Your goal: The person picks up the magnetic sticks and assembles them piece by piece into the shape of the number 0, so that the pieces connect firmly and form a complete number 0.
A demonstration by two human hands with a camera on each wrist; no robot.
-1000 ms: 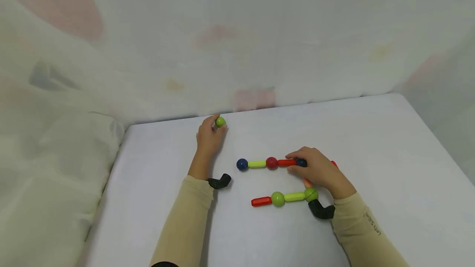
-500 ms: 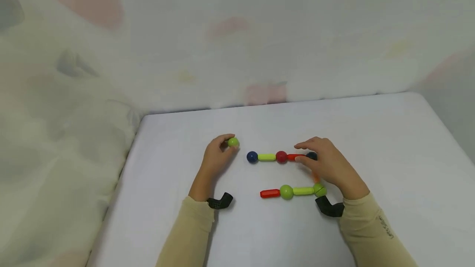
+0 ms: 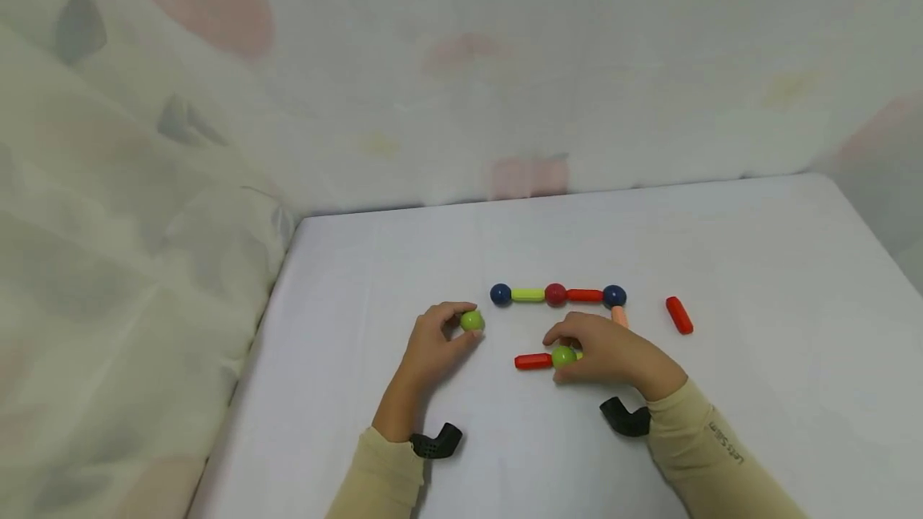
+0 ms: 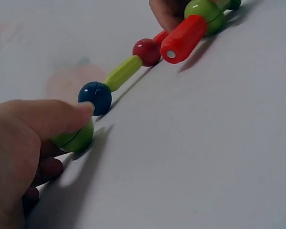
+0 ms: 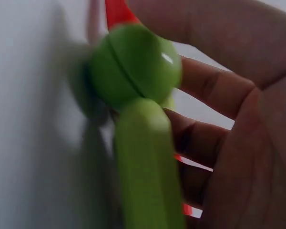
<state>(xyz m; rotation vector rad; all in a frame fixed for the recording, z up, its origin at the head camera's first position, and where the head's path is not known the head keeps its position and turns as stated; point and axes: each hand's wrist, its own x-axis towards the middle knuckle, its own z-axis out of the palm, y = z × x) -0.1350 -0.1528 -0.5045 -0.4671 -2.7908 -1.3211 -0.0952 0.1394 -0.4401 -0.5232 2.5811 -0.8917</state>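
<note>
My left hand (image 3: 436,347) pinches a loose lime-green ball (image 3: 472,321) between thumb and fingers, low over the table and just short of the chain's dark blue end ball (image 3: 501,295). My right hand (image 3: 613,351) curls thumb and fingers round another green ball (image 5: 133,64), which joins a red rod (image 4: 183,40) to a yellow-green rod (image 5: 145,167). Behind it runs a row of yellow-green rod (image 3: 529,295), dark red ball (image 3: 555,295), red rod (image 3: 585,295) and second blue ball (image 3: 614,295). An orange rod (image 3: 618,315) leads down from there, its lower end hidden by my right hand.
A single red rod (image 3: 679,315) lies apart on the white table (image 3: 764,263), right of the chain. Patterned cloth (image 3: 404,86) hangs behind the table, and more cloth (image 3: 166,279) drapes along its left side.
My left hand has brought the green ball from the table's back toward the blue end ball. My right hand has moved from the right blue ball to the green ball in the front row.
</note>
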